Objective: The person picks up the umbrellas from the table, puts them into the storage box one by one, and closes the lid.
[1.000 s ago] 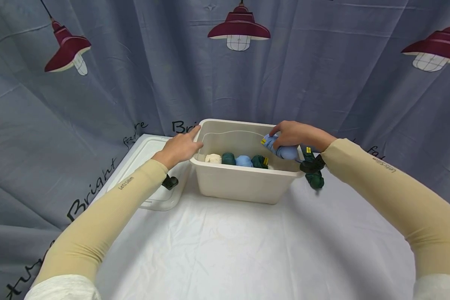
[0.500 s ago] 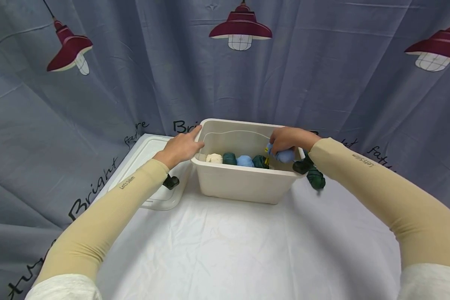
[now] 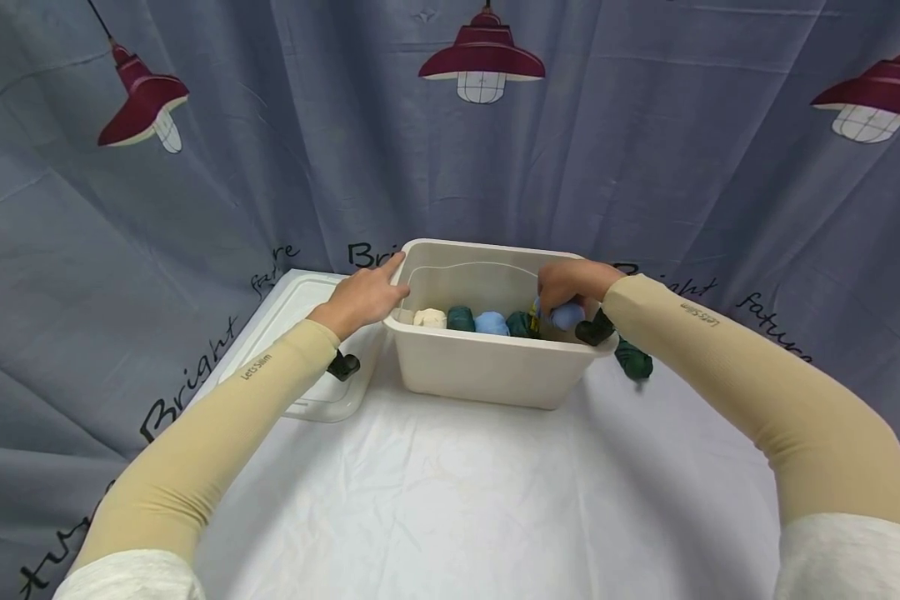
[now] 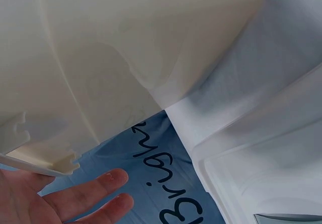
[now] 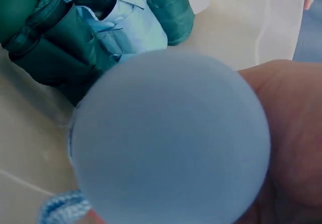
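Note:
My right hand (image 3: 570, 281) reaches inside the white plastic bin (image 3: 480, 371) at its right end. It grips a light-blue folded umbrella (image 3: 567, 317); in the right wrist view this umbrella's rounded handle end (image 5: 171, 138) fills the middle, with a braided blue cord (image 5: 65, 206) beside it. Left of it in the bin stand a cream umbrella (image 3: 430, 318), a dark green one (image 3: 461, 318), a blue one (image 3: 491, 323) and another dark green one (image 3: 521, 325). My left hand (image 3: 367, 293) rests on the bin's left rim, fingers extended outside it in the left wrist view.
A white lid (image 3: 322, 400) lies on the table left of the bin. Another dark green umbrella (image 3: 634, 360) lies on the white cloth (image 3: 480, 492) to the right, partly hidden by my right forearm. A grey-blue printed curtain (image 3: 330, 150) hangs behind.
My right hand has lowered the blue umbrella deeper into the bin's right end, moving slightly left. My left hand has stayed on the rim.

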`<state>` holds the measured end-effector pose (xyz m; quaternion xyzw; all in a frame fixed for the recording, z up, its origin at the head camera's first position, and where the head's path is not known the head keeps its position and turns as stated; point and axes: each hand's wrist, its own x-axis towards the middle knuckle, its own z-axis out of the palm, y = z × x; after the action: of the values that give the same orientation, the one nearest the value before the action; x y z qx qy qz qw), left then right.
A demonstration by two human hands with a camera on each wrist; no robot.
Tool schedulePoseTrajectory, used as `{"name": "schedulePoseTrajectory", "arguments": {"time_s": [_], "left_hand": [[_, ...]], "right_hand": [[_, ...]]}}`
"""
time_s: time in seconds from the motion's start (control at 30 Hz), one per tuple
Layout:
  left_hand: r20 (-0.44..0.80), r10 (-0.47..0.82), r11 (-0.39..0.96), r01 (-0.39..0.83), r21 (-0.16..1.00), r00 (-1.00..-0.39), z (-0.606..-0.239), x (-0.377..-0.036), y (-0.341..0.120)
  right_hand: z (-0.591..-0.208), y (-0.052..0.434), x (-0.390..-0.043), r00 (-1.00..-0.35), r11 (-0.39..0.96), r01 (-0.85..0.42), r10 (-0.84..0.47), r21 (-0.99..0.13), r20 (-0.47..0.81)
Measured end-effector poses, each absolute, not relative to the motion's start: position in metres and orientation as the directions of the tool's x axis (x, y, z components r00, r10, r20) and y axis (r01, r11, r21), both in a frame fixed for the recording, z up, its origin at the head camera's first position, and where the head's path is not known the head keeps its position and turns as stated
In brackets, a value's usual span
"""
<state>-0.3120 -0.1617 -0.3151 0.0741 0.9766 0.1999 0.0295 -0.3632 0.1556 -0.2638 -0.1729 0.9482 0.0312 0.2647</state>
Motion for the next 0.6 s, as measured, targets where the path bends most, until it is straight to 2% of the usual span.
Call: {"name": "schedulePoseTrajectory", "arguments": {"time_s": [0.2, 0.6], "left_hand": [[-0.021, 0.152, 0.912, 0.132, 0.387, -0.988, -0.3166, -0.3122, -0.1607], [-0.021, 0.153, 0.917, 0.134, 0.377, -0.988, -0.3154, -0.3119, -0.1603]], "right_hand": [[-0.2708, 0.1563, -0.3679, -0.792, 0.954, -0.298, -0.26, -0.022, -0.552], [-0.2739, 0.1633, -0.3674, -0.711, 0.962, -0.251, -0.261, -0.11, -0.653]]}}
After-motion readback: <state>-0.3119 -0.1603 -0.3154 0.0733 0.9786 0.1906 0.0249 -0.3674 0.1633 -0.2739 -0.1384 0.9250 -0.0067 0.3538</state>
